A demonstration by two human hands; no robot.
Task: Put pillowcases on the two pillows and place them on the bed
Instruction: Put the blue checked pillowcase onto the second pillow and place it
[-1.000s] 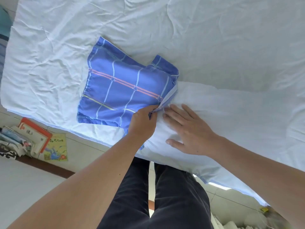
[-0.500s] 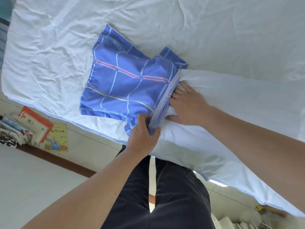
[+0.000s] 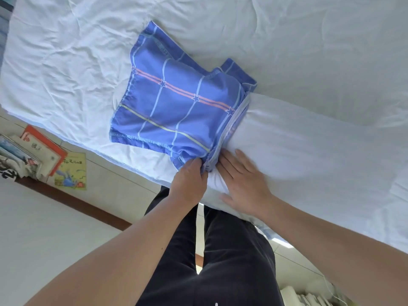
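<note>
The bed (image 3: 66,62) runs across in front of me, its near edge against my legs (image 3: 220,261). On it lies the pillow (image 3: 309,151), stretching off to my right, with its left end inside the pillowcase (image 3: 176,107). The pillowcase lies to the left, its open end bunched round the pillow. My left hand (image 3: 189,184) sits at the near corner of that opening, my right hand (image 3: 245,180) just beside it, flat on the pillow. On the floor to my left, books (image 3: 33,155) lie beside the bed.

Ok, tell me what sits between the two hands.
Head view: the pillowcase's bunched open edge, pinched by the left hand; the right hand presses the white pillow just beyond.
</note>
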